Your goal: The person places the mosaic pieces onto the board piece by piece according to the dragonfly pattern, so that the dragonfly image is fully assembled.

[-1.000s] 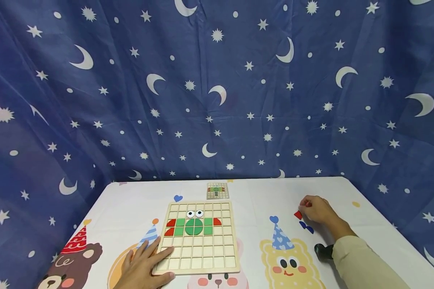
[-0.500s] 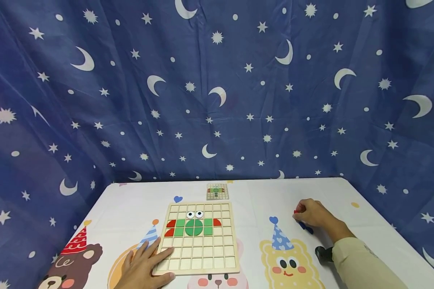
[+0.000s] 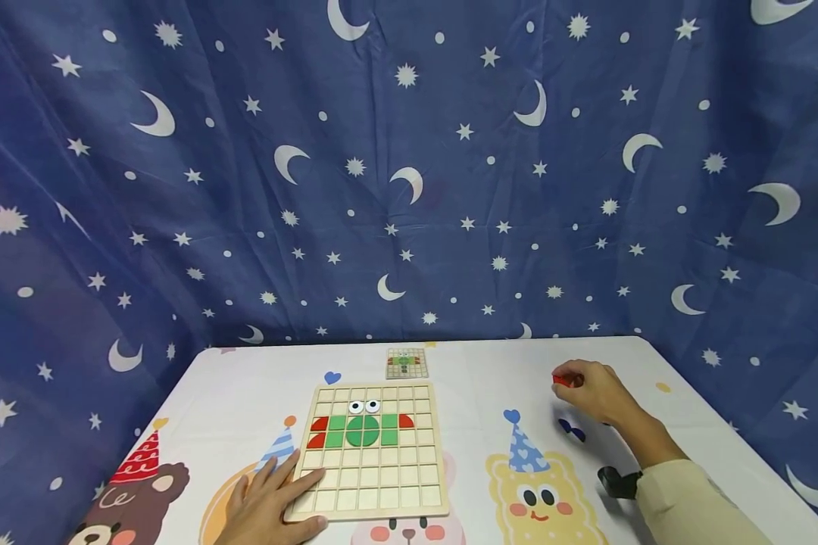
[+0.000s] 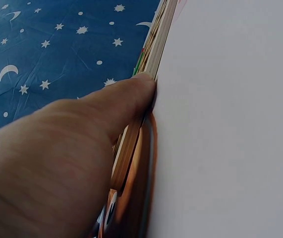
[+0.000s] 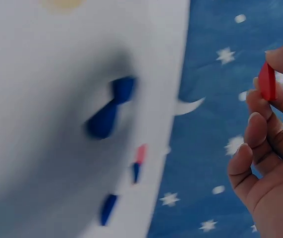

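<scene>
My right hand (image 3: 596, 390) pinches a red quarter-circle tile (image 5: 267, 82) between thumb and fingertips, raised above the table at the right. Beneath it lie blue tiles (image 3: 572, 430) with curved edges. With fingers spread, my left hand (image 3: 273, 499) rests on the lower left corner of a wooden grid board (image 3: 382, 496); in the left wrist view its thumb (image 4: 131, 94) presses the board's side edge. Set in the grid are two eye discs (image 3: 364, 406), a green circle (image 3: 363, 431) made of quarters, green squares (image 3: 336, 431) beside it, and red quarter tiles (image 3: 318, 432) at both ends.
Behind the board lies a small picture card (image 3: 406, 363) with a similar pattern. A dark object (image 3: 616, 482) sits by my right sleeve cuff. In the right wrist view, more blue and red tiles (image 5: 139, 162) lie near the table edge. A starry blue curtain (image 3: 409, 189) hangs behind.
My right hand has taken hold of the red tile from beside the blue tiles and lifted it off the table. My left hand and the board look unchanged.
</scene>
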A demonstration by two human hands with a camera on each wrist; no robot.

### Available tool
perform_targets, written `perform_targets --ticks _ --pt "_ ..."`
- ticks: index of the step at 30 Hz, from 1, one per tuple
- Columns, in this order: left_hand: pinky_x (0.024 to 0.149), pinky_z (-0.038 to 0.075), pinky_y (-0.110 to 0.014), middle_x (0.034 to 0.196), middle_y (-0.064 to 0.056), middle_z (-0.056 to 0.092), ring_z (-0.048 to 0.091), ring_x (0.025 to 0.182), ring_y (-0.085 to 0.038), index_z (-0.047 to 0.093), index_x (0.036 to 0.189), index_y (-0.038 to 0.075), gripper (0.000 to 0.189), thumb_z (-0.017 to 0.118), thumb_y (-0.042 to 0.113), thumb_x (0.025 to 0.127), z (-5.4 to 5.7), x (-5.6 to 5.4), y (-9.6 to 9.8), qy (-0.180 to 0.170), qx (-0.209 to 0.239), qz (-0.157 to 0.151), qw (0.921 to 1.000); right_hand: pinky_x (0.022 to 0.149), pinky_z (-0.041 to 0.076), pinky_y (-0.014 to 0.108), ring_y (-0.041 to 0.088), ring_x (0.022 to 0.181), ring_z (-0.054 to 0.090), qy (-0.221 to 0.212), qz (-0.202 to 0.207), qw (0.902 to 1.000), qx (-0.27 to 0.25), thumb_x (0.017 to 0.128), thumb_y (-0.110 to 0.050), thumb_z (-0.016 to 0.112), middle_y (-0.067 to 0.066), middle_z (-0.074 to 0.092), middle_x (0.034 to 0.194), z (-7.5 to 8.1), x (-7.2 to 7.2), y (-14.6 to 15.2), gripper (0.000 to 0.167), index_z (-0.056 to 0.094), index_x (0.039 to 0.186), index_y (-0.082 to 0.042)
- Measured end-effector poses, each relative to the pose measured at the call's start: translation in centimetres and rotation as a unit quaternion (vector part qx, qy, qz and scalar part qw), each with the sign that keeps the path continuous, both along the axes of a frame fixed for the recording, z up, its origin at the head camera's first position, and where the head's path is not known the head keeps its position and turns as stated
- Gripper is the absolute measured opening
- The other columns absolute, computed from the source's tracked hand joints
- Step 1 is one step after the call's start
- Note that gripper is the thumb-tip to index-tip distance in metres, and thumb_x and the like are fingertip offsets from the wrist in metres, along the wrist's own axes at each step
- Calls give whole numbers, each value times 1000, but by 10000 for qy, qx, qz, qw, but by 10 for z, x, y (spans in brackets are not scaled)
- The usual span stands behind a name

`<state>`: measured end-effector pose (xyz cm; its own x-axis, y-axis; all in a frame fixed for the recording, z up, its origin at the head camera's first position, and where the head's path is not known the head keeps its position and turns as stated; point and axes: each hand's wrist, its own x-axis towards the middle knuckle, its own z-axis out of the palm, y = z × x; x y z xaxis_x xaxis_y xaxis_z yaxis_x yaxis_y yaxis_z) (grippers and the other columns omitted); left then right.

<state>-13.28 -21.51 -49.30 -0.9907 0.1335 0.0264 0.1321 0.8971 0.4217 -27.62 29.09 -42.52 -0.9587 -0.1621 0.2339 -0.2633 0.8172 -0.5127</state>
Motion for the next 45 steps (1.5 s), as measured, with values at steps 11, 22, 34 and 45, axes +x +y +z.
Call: perform_targets --ticks 11,22,34,45 --pt "97 11 -71 146 -10 44 26 135 -47 64 128 33 73 65 75 68 -2 -2 0 94 55 50 9999 55 44 24 14 65 50 1960 1022 9736 -571 75 0 79 -10 58 78 41 41 -37 20 71 89 -11" --pt "96 11 -71 145 -9 45 27 135 -46 65 127 32 73 67 75 67 -2 -1 0 179 33 40 9998 59 41 21 9 70 48 2537 1786 9464 -899 73 2 80 -14 60 83 67 69 -81 28 71 94 -15" --pt "96 11 -72 145 -9 44 27 135 -46 65 127 33 73 66 75 68 -2 -1 0 86 23 31 10000 63 46 27 11 72 52 2367 2129 9354 -1540 79 -4 79 -12 62 85 62 77 -137 22 71 95 -17" --pt "96 11 -73 146 -9 43 26 135 -46 64 128 33 73 65 75 69 -2 -2 0 46 33 30 10000 57 44 30 14 69 50 1855 1975 9464 -1761 78 -7 79 -14 57 79 36 67 -182 18 72 93 -14"
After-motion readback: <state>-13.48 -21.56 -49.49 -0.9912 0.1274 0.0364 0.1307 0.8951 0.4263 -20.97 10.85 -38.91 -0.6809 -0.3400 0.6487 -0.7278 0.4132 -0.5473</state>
